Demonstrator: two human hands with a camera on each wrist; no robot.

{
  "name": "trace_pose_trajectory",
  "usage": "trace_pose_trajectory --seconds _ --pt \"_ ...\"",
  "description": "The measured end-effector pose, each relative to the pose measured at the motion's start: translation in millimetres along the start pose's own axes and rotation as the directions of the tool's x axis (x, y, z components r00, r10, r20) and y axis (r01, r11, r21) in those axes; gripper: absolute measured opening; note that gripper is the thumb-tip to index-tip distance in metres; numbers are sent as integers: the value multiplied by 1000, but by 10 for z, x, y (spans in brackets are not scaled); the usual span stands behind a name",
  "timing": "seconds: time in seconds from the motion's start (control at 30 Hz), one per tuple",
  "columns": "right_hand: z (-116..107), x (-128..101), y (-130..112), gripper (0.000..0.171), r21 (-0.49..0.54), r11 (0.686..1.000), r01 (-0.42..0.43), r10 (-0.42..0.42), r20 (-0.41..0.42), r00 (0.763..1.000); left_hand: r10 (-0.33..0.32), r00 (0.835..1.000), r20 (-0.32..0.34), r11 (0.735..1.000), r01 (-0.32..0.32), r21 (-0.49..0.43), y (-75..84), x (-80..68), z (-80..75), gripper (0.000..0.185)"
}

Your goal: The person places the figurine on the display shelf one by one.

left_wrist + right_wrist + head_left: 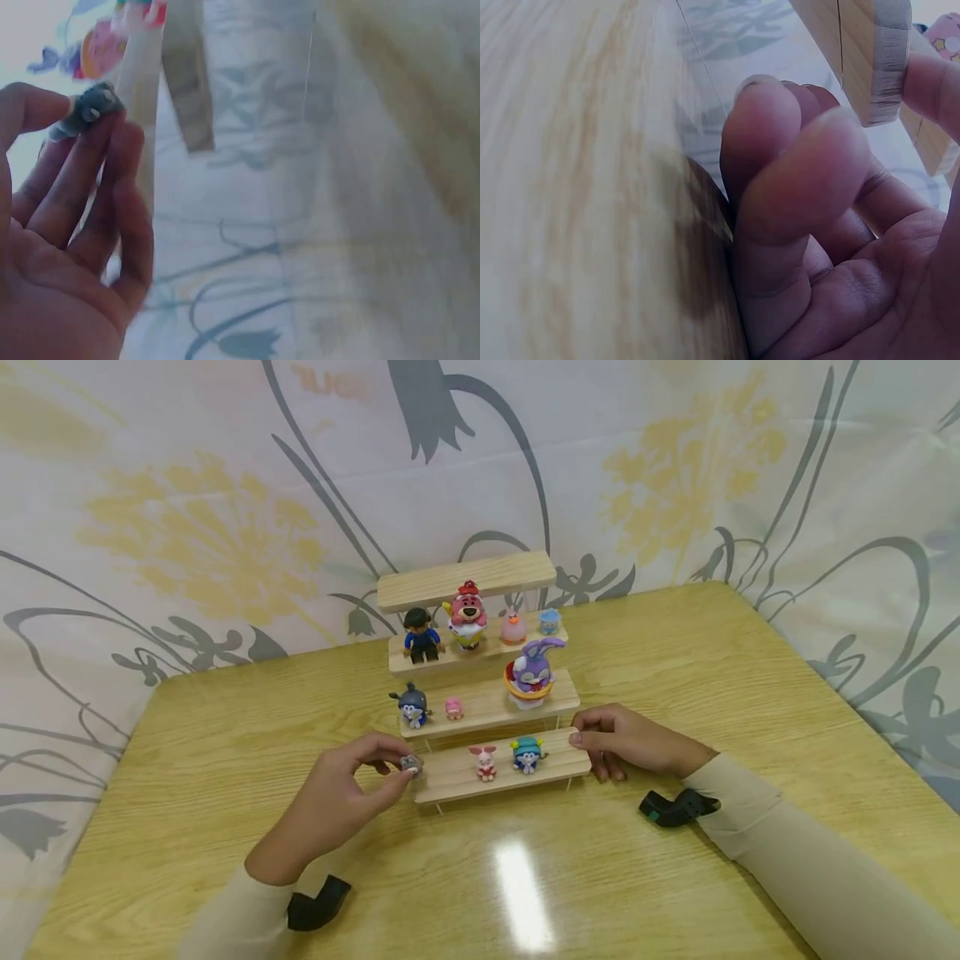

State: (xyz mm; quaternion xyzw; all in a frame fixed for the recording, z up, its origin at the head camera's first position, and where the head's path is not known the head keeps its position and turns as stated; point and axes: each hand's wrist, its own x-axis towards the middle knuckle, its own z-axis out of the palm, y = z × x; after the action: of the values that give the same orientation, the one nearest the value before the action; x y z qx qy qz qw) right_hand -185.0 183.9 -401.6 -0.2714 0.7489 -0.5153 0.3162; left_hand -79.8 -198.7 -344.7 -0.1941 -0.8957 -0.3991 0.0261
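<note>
My left hand (pixel 341 789) pinches a small grey figurine (pixel 411 766) between thumb and fingers, at the left end of the lowest board of a wooden tiered display stand (pixel 450 785). In the left wrist view the figurine (pixel 94 111) shows a dark body with pale spots. On that same board sit a pink piglet figurine (pixel 485 764) and a blue figurine with a teal hat (pixel 527 755). My right hand (pixel 633 742) holds the board's right end, its thumb against the edge (pixel 889 67). Its lower fingers are curled beside the tabletop.
Higher tiers carry a dark-haired figurine (pixel 422 637), a pink bear (pixel 468 614), a pink bird (pixel 513 628), a small blue figurine (pixel 550 622), a purple rabbit (pixel 531 675), a grey-hooded figurine (pixel 412 706) and a tiny pink one (pixel 453 708). A floral curtain (pixel 480 477) hangs behind the wooden table (pixel 637 893).
</note>
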Motion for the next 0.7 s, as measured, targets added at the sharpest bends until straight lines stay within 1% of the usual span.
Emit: trace_pose_trajectory --seconds 0.17,0.33,0.43,0.7 --pt "2 10 -2 30 -7 1000 -3 3 0 1000 35 999 20 998 -36 45 52 13 125 16" --pt "6 6 -10 30 -8 1000 -7 7 4 1000 26 999 20 998 -27 54 75 4 181 16" --pt "7 -3 -22 30 -12 1000 -7 7 4 1000 20 1000 24 997 -22 79 79 -1 201 16" --pt "18 -19 -55 30 -3 1000 -8 8 3 1000 31 999 19 992 -34 125 118 -6 197 18"
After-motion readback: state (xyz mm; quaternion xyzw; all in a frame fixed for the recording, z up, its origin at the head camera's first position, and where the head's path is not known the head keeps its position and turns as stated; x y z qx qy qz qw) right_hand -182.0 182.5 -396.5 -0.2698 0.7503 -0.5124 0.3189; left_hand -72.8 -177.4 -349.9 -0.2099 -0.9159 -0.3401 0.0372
